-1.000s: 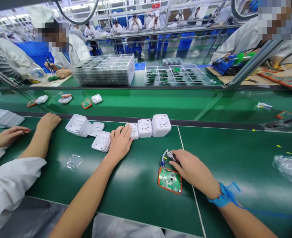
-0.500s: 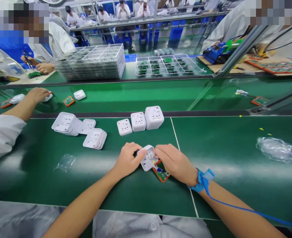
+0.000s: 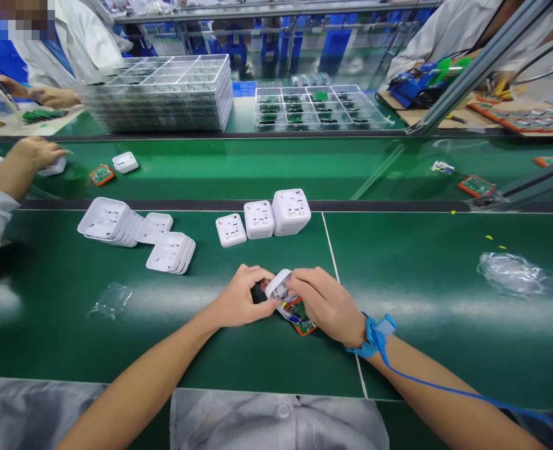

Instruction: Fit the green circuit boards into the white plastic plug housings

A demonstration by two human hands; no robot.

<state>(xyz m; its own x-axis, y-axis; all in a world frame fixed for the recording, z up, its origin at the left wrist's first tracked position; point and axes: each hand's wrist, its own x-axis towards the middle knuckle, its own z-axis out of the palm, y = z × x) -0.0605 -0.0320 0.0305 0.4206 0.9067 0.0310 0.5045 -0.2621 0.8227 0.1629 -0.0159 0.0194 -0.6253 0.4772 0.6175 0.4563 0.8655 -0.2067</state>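
Note:
A small square white plastic casing (image 3: 273,291) is tilted up between my two hands. My left hand (image 3: 246,299) pinches its left side, thumb at the lower edge. My right hand (image 3: 328,305) has its fingers bent together at the casing's right side, the fingertips partly hidden at its inner face. Below, an orange-edged green circuit board (image 3: 307,327) lies on the green bench, partly under my right hand. A white lead with a blue end runs between casing and board. A blue wrist strap (image 3: 374,336) with a cord circles my right wrist.
White casing stacks stand ahead: upright ones (image 3: 291,212) in the middle, open shells (image 3: 107,220) to the left. Clear plastic bags lie right (image 3: 513,274) and left (image 3: 111,300). Beyond a dark rail, a green strip holds boards and casings; a co-worker's hand (image 3: 37,153) touches one casing.
The casing has tipped so its open side turns more toward my right hand, and my left thumb has shifted along its lower edge. The view has tilted down; a co-worker's hand moved left.

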